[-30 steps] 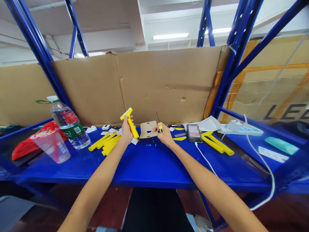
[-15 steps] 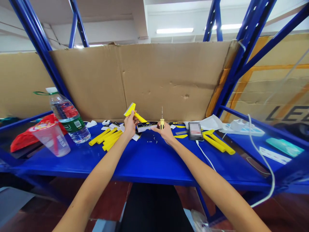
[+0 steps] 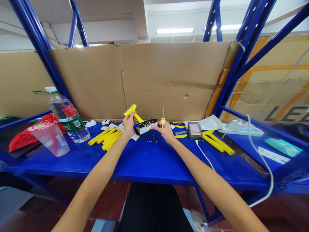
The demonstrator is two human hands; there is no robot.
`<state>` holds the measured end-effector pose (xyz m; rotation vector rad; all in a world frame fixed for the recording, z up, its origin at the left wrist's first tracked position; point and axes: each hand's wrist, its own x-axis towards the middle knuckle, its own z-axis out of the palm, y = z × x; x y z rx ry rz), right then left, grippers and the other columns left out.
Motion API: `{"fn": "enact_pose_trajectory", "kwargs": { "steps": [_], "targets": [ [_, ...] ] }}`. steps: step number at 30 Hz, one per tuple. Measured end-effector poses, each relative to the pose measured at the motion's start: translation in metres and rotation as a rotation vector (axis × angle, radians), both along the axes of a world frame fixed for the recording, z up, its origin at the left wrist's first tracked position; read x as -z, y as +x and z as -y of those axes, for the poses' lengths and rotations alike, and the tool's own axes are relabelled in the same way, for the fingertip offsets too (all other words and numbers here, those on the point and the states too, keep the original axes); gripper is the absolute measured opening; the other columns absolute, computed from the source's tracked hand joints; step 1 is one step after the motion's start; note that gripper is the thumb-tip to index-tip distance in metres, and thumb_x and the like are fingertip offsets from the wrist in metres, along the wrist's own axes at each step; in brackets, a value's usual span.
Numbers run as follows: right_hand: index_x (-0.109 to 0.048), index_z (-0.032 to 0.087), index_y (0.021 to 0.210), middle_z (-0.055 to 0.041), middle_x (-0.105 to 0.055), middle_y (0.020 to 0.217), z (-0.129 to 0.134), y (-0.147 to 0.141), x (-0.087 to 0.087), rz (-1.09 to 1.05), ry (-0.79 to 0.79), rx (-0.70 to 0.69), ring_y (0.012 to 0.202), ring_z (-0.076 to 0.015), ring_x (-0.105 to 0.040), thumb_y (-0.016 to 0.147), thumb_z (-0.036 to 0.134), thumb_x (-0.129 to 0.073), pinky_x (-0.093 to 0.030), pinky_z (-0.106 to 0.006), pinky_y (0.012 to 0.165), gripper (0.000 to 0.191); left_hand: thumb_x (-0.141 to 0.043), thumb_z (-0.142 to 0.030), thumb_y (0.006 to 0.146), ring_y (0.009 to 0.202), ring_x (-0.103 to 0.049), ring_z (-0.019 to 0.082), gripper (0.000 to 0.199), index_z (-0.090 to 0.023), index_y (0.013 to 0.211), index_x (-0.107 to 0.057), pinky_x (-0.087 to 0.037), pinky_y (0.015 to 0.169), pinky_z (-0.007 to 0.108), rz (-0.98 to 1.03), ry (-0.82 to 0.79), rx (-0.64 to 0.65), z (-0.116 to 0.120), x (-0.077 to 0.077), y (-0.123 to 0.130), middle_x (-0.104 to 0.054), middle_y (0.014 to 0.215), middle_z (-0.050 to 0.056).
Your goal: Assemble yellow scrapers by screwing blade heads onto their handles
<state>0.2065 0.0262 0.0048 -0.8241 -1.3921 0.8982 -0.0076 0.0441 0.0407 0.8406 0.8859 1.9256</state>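
Note:
My left hand [image 3: 128, 126] is closed around a yellow scraper [image 3: 131, 110], whose flat head points up and whose handle slants down to the right. In my right hand [image 3: 168, 132] is a screwdriver [image 3: 163, 122] with a pale yellow handle, its shaft upright. The thumb and fingers of that hand also appear to pinch the right end of a black-and-white card [image 3: 147, 126], which lies across the scraper's lower handle and hides its end. Below the card, several small screws [image 3: 154, 138] are scattered on the blue tabletop [image 3: 149, 164].
Several yellow handles [image 3: 108, 139] lie left of my hands. On the right are a phone-like device [image 3: 195, 131] with a white cable and more yellow handles [image 3: 217, 142]. A water bottle [image 3: 70, 117] and a plastic cup [image 3: 51, 141] stand at left. Cardboard [image 3: 169, 77] walls the back.
The black-and-white card has come up and tilted, its right end higher, and now covers more of the scraper's handle. Both hands have shifted only slightly.

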Motion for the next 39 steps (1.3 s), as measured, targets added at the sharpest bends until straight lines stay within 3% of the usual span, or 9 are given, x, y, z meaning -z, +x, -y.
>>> {"fn": "enact_pose_trajectory", "kwargs": {
  "steps": [8, 15, 22, 28, 34, 39],
  "targets": [
    [-0.052, 0.025, 0.078, 0.0012, -0.063, 0.083, -0.001, -0.002, 0.000, -0.061, 0.006, 0.035, 0.073, -0.0168, -0.051, 0.058, 0.052, -0.101, -0.044, -0.033, 0.069, 0.059, -0.101, -0.037, 0.075, 0.066, -0.072, 0.017, 0.037, -0.010, 0.093, -0.082, -0.054, 0.060, 0.025, -0.071, -0.062, 0.222, 0.006, 0.004, 0.012, -0.080, 0.083, 0.009],
    [-0.056, 0.025, 0.083, 0.0034, -0.059, 0.081, -0.006, -0.002, 0.001, -0.156, -0.021, 0.050, 0.074, -0.0162, -0.053, 0.063, 0.048, -0.098, -0.050, -0.032, 0.069, 0.053, -0.097, -0.024, 0.075, 0.079, -0.080, 0.026, 0.031, -0.011, 0.098, -0.081, -0.065, 0.073, 0.035, -0.051, -0.085, 0.411, 0.010, 0.004, 0.031, -0.083, 0.087, 0.010],
    [-0.050, 0.026, 0.086, 0.0015, -0.063, 0.089, 0.001, -0.003, -0.009, -0.286, -0.090, -0.091, 0.083, -0.0199, -0.069, 0.063, 0.056, -0.099, -0.065, -0.038, 0.076, 0.061, -0.091, -0.016, 0.079, 0.083, -0.083, 0.030, 0.028, -0.011, 0.106, -0.084, -0.068, 0.078, 0.041, -0.039, -0.136, 0.508, 0.012, 0.010, 0.039, -0.085, 0.093, 0.013],
    [-0.048, 0.027, 0.086, 0.0020, -0.062, 0.087, 0.002, 0.000, -0.014, -0.345, -0.145, -0.100, 0.082, -0.0196, -0.069, 0.060, 0.054, -0.102, -0.065, -0.036, 0.069, 0.066, -0.091, -0.013, 0.077, 0.080, -0.083, 0.031, 0.027, -0.011, 0.104, -0.084, -0.069, 0.076, 0.041, -0.052, -0.157, 0.546, 0.010, 0.014, 0.039, -0.085, 0.092, 0.014],
    [-0.045, 0.027, 0.086, 0.0011, -0.067, 0.088, -0.002, 0.003, -0.014, -0.370, -0.158, -0.100, 0.084, -0.0213, -0.071, 0.055, 0.049, -0.104, -0.062, -0.034, 0.067, 0.070, -0.091, -0.022, 0.084, 0.088, -0.083, 0.030, 0.026, -0.011, 0.106, -0.083, -0.068, 0.080, 0.040, -0.055, -0.134, 0.576, 0.013, 0.010, 0.039, -0.085, 0.098, 0.014],
    [-0.041, 0.028, 0.086, -0.0017, -0.072, 0.095, -0.007, 0.006, -0.014, -0.397, -0.125, -0.055, 0.086, -0.0228, -0.073, 0.058, 0.053, -0.101, -0.062, -0.034, 0.065, 0.071, -0.081, -0.052, 0.097, 0.108, -0.080, 0.032, 0.043, -0.013, 0.114, -0.082, -0.066, 0.089, 0.039, -0.002, -0.071, 0.652, 0.024, 0.005, 0.050, -0.084, 0.114, 0.017]
  ]
}}
